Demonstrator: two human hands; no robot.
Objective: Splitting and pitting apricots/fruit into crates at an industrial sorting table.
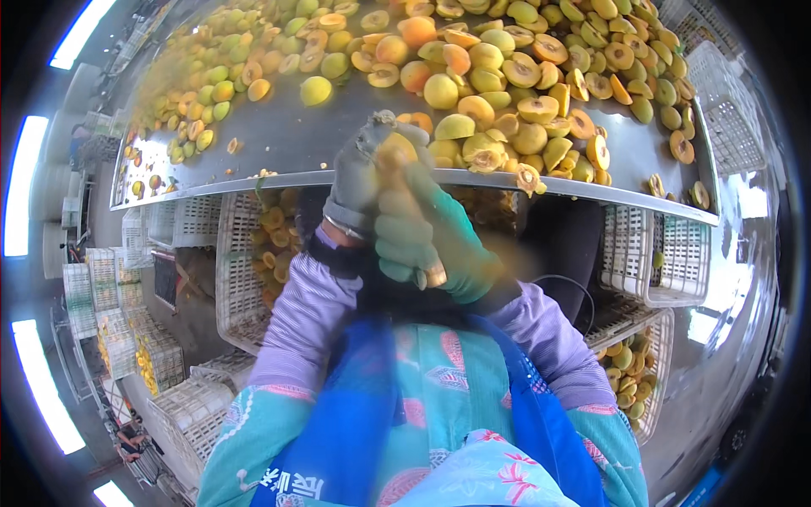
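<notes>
My left hand, in a grey glove, grips a yellow-orange stone fruit just above the near edge of a metal table. Against that fruit my right hand, in a green glove, is closed around the light-coloured handle of a tool; its working end is hidden by blur and the fruit. Halved and whole yellow-green fruits, perhaps apricots or plums, are heaped on the table beyond and to the right of my hands.
The table's raised metal rim runs across before me. Below it stand plastic crates, one with fruit at left, one at lower right and another at right. More crates stand on the floor at far left.
</notes>
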